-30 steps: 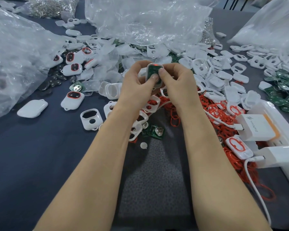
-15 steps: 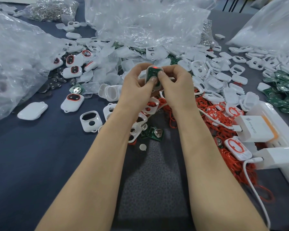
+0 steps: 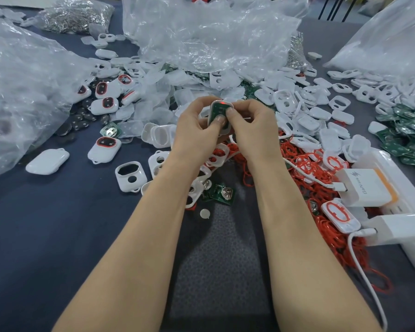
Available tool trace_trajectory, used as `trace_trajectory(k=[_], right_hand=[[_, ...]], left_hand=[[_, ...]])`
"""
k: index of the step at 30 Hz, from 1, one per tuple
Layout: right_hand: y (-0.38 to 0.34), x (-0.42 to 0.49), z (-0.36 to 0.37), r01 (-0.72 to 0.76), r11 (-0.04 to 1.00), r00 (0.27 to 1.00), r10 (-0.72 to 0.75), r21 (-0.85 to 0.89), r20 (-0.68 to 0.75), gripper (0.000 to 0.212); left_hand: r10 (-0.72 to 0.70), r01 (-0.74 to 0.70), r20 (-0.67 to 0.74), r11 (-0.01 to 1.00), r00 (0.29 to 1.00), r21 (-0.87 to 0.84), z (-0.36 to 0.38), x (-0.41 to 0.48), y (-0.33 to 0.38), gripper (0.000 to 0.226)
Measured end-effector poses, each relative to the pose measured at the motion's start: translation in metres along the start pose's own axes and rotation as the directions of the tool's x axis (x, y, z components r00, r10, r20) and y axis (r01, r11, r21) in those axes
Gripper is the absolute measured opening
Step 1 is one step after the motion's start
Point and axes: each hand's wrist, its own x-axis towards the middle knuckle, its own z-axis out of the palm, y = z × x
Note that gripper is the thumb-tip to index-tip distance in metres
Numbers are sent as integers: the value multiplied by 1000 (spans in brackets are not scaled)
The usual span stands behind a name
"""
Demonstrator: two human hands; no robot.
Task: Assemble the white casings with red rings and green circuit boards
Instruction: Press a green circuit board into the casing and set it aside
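Both hands up at mid-table. Left hand (image 3: 196, 133) and right hand (image 3: 255, 133) both curl round one white casing (image 3: 211, 113), with the thumbs pressing the green circuit board (image 3: 220, 109) into its open back. A red glow shows at the far edge.

Risks: uneven thumb pressure could seat the board skewed or pinch the ring. A slip would drop the casing into the red rings (image 3: 321, 185) below.

Containers: the clear bag (image 3: 22, 92) on the left has whitish contents, unclear. The far-left bag (image 3: 74, 15) holds shiny metal bits. The far-right bag (image 3: 388, 37) holds white parts, type unclear.
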Motion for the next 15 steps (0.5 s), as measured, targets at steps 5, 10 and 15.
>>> trace_trajectory(k=[5,10,15], right_hand=[[0,0,-1,-5,1000,1000,5,20,22,11],[0,-2,-1,-7,1000,1000,7,9,17,7],[0,-1,0,5,1000,1000,-5,-7,18,7]], left_hand=[[-36,36,-8,999,999,-18,-1,0,-1,24],[-23,23,6,1000,1000,2,-2,0,0,25],[-10,10,-13,999,1000,35,0,-1,3,24]])
